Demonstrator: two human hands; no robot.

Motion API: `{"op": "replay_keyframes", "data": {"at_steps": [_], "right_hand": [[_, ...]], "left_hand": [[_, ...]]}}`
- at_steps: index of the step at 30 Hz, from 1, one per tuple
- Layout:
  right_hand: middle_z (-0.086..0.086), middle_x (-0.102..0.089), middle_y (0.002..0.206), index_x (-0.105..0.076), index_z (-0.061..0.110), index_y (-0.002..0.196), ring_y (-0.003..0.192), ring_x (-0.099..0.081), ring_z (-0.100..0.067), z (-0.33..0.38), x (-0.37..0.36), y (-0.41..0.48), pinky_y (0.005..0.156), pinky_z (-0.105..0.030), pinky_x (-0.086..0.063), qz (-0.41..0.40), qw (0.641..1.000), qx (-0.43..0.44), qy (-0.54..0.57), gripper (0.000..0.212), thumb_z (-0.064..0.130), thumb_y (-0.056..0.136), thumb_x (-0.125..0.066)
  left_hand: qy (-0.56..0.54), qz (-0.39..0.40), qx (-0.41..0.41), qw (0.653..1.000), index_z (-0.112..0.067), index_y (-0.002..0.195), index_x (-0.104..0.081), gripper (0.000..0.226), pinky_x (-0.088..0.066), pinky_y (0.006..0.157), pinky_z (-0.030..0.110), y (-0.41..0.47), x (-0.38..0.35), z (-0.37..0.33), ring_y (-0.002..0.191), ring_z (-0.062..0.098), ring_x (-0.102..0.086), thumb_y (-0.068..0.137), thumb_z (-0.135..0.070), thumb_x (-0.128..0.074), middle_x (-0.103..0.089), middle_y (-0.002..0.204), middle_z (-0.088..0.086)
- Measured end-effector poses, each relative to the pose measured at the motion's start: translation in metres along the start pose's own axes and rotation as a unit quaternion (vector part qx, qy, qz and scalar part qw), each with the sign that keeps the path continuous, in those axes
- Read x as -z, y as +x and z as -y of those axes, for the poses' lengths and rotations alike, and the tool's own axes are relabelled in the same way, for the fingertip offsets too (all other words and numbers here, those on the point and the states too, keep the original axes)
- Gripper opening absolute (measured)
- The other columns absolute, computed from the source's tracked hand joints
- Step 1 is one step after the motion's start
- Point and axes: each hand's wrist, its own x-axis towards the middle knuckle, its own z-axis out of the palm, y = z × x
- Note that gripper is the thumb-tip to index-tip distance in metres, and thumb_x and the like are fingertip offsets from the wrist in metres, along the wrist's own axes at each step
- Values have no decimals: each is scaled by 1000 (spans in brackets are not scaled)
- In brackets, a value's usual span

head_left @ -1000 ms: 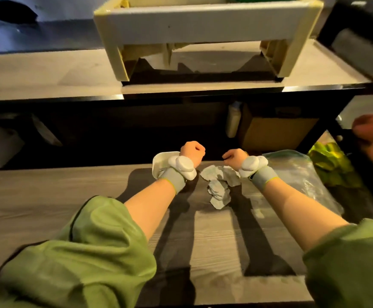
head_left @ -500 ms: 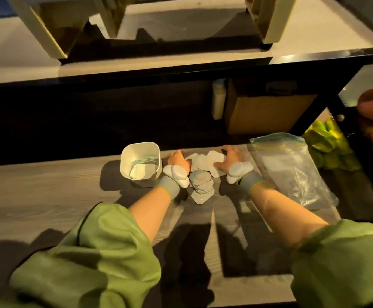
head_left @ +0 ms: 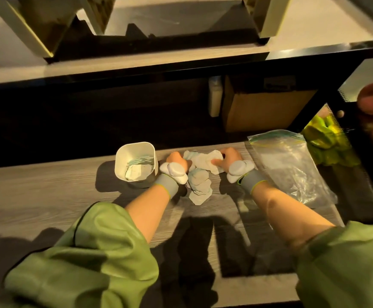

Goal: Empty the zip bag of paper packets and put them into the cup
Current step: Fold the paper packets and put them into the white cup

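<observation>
cup (head_left: 136, 164): some packets inside | zip bag (head_left: 292, 167): looks empty

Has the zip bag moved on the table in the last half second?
No. The zip bag lies flat at the table's right end, same spot relative to the cup; only the camera shifted.

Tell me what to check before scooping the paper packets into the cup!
1. Cup upright, mouth open: ok.
2. Room left in the cup: ok, a few packets lie at the bottom.
3. Paper packets out on the table: ok, piled between the hands.
4. Left hand and right hand on the pile: ok; grip firmness: cannot tell.
5. Zip bag empty: cannot tell, plastic is crinkled and shiny.
6. Cup close to the pile: ok, just beside the left hand.
</observation>
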Motion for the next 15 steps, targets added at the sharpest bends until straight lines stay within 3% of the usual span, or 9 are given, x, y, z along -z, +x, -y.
{"op": "replay_keyframes", "data": {"at_steps": [2, 5, 9, 13, 15], "right_hand": [[-16, -64, 124, -60, 3, 122, 115, -59, -32, 2, 7, -6, 93, -37, -46, -13, 999, -5, 51, 35, 19, 91, -57], [-17, -61, 127, -57, 0, 124, 118, -57, -33, 6, 17, -14, 97, -36, -43, -20, 995, 2, 95, 34, 17, 96, -49], [-20, -59, 130, -53, 0, 129, 121, -54, -34, 6, 19, -23, 96, -36, -43, -17, 993, 11, 115, 38, 18, 97, -47], [-21, -59, 130, -53, -1, 130, 121, -55, -35, 10, 21, -33, 98, -38, -44, -19, 982, 23, 189, 38, 16, 95, -50], [-23, -60, 127, -54, -3, 128, 113, -58, -33, 13, 24, -36, 89, -37, -45, -16, 969, 16, 246, 37, 14, 95, -49]], "left_hand": [[-46, -12, 3, 999, 4, 98, -63, 28, -47, 75, 36, -4, 3, -1, 96, 31, -63, 83, -19, -59, -66, 103, 20], [-69, -33, -6, 997, 6, 117, -56, 35, -47, 82, 39, -12, 8, -4, 108, 38, -59, 88, -13, -52, -61, 118, 25], [-102, -70, -17, 992, 8, 121, -49, 34, -45, 88, 41, -25, 15, -11, 112, 39, -55, 90, -6, -48, -57, 122, 25], [-181, -57, -20, 982, 3, 90, -57, 10, -48, 79, 40, -37, 19, -15, 86, 28, -51, 87, 1, -47, -53, 87, 17], [-257, -41, 22, 965, -3, 67, -49, 21, -49, 86, 45, -34, 19, -12, 87, 26, -48, 87, 3, -48, -47, 72, 10]]}}
